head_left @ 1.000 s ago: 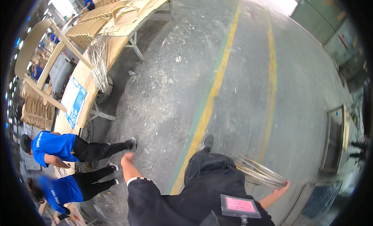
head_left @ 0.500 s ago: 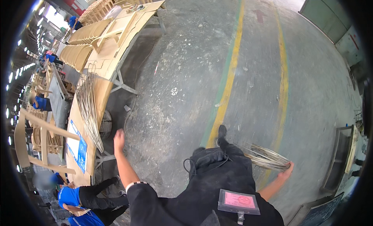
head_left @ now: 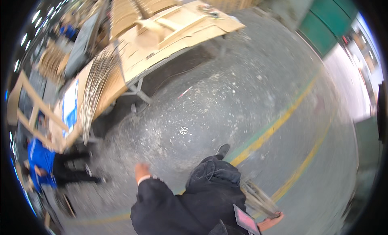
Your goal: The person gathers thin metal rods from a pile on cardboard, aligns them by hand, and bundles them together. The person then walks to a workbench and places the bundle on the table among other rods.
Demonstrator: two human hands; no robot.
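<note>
I am walking across a grey concrete floor. My right hand hangs low at my side, closed on a bundle of thin metal wire rings that sticks out behind my dark trouser leg. My left hand swings out in front in a black sleeve with a white cuff; it holds nothing, and blur hides how its fingers are set. Ahead on the left stands a long workbench covered with cardboard sheets, and a sheaf of long thin rods droops over its edge.
A person in a blue top and black trousers stands at the left by a wooden frame. Yellow lines run diagonally across the floor. A green door is at the upper right. Stacks of cardboard lie at the far end.
The view has swung towards the workbench, which is now closer and more central. My left hand has dropped lower. The wire rings stay in my right hand.
</note>
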